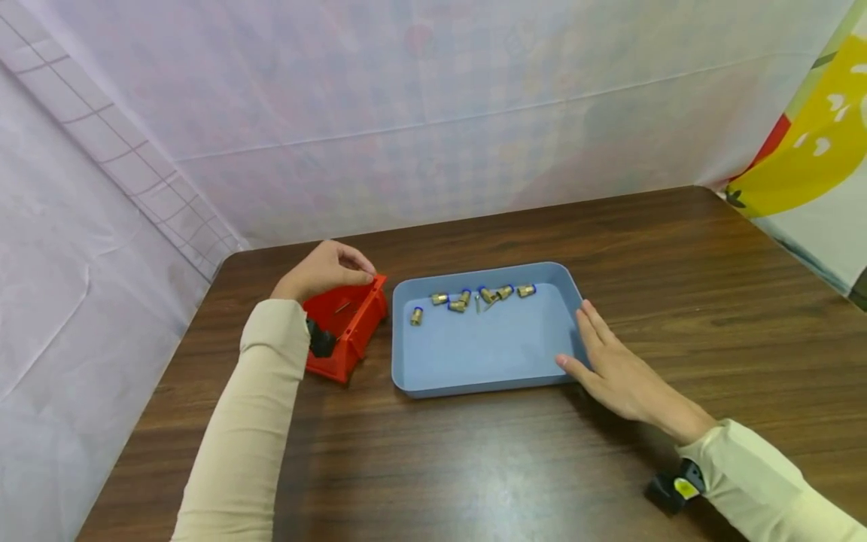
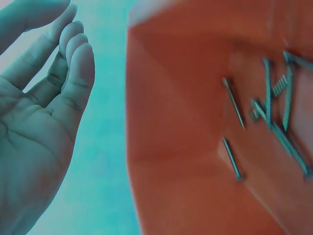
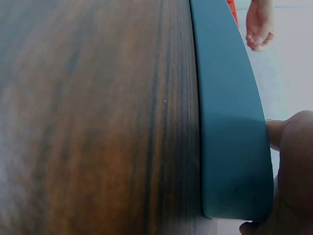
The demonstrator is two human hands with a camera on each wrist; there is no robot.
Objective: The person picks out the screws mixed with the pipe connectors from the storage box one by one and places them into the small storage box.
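My left hand [image 1: 330,269] hangs over the red plastic bin [image 1: 366,325], its fingers loosely bent and thumb near the index fingertip. Nothing shows between the fingers in the left wrist view. Several thin metal screws or nails [image 2: 233,159] lie inside the bin. My right hand [image 1: 619,376] rests against the right front corner of the blue tray [image 1: 474,357], fingers straight along its side and thumb at the rim. In the tray lie several brass fittings [image 1: 416,316] with blue collars, plus thin metal pins [image 1: 477,304] among them.
Both containers stand on a dark wooden table [image 1: 474,459], the bin left of the tray. Behind the table hangs a pale curtain [image 1: 433,135]. A yellow printed cloth [image 1: 806,143] hangs at the right.
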